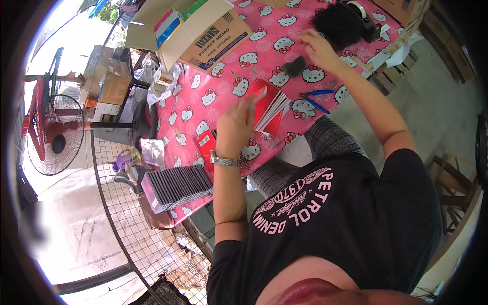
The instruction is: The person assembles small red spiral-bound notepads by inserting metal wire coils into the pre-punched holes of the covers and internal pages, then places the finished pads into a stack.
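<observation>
My left hand point(235, 126), a watch on its wrist, is over the left side of a red notepad cover point(258, 87). Its fingers are pinched together at a small pale piece, too blurred to name. White-edged pads point(273, 111) lie fanned on the red cover, just right of that hand. My right hand point(321, 51) reaches over the far right of the table, fingers stretched out and holding nothing visible. Beside it lies a heap of thin black plastic coils point(333, 24). Nearer to me are a dark green curved piece point(294, 66) and blue-handled pliers point(321, 92).
A pink patterned cloth point(203, 109) covers the table. An open cardboard box point(213, 40) stands at the back, a tape dispenser point(367, 28) at the far right. Left of my arm are another red notepad point(205, 146) and stacked black-spiral notepads point(178, 185). A fan point(58, 134) stands left.
</observation>
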Motion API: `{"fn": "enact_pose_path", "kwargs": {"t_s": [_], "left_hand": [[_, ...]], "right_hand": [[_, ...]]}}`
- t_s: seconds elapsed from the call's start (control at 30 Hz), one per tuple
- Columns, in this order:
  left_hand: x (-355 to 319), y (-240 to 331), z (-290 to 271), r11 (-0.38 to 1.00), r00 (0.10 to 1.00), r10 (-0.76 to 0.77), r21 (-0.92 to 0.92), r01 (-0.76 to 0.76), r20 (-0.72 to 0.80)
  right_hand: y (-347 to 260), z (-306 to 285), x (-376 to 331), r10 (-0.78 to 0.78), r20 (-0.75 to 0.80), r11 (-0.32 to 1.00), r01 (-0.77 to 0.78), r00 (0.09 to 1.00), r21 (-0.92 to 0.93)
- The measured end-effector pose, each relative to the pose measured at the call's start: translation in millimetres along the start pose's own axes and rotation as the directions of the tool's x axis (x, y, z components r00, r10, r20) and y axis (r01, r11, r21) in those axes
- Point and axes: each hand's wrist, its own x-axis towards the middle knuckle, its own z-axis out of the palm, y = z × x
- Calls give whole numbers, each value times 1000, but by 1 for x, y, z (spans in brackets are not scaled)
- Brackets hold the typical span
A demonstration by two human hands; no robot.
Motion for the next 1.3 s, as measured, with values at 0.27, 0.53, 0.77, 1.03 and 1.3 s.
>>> {"fn": "enact_pose_path", "kwargs": {"t_s": [0.27,0.53,0.77,1.03,1.3], "left_hand": [[18,-15,21,953,949,165,292,-82,-270],[20,-15,27,955,949,160,286,-79,-273],[21,-18,28,947,938,190,306,-97,-290],[25,-3,27,959,935,171,270,-86,-311],[25,-2,32,936,949,197,334,-109,-244]], "right_hand": [[-149,8,-14,-58,315,997,39,947,67],[-138,21,-10,-168,167,985,172,971,-10],[-124,19,2,-251,352,929,123,902,349],[-143,0,19,-25,571,905,-224,821,361],[-161,5,3,-258,332,966,245,907,81]]}}
